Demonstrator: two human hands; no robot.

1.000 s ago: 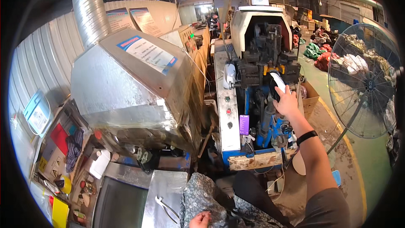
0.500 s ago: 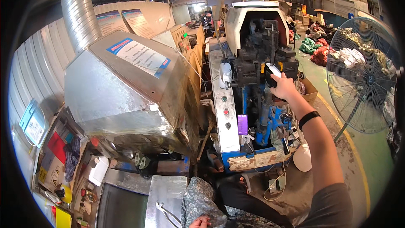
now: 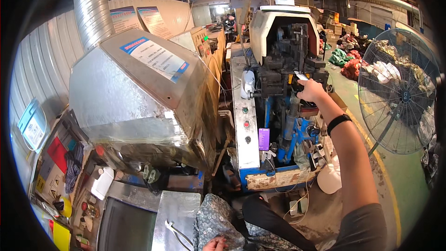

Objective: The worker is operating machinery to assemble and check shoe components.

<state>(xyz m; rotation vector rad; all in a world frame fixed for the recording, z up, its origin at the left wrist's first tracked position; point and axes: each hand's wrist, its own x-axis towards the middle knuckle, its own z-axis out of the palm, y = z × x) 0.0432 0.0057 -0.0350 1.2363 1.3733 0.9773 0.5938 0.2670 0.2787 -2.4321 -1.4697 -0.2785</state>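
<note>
My right hand [image 3: 310,91] reaches forward into the black machine [image 3: 290,49]. Its index finger lies against a white, narrow piece [image 3: 301,76] at the machine's middle, and the other fingers curl around a dark part below it. What that dark part is, I cannot make out. Low in the view, my left hand [image 3: 215,243] rests on the flowered cloth [image 3: 214,216] over my lap. Its fingers are curled in, with nothing visible in them; the lower edge cuts it off. Beside it, pliers [image 3: 178,234] lie on a metal plate [image 3: 179,204].
A metal hood [image 3: 125,97] with a wide duct stands at left. The machine's white side panel [image 3: 247,148] carries buttons, and a lit phone [image 3: 264,139] leans beside it. A large floor fan [image 3: 402,93] stands at right. A white jug [image 3: 102,183] sits at lower left.
The whole view has shifted slightly. My right hand stays at the machine, its fingers now more curled and closer to the white piece. My left hand remains on my lap.
</note>
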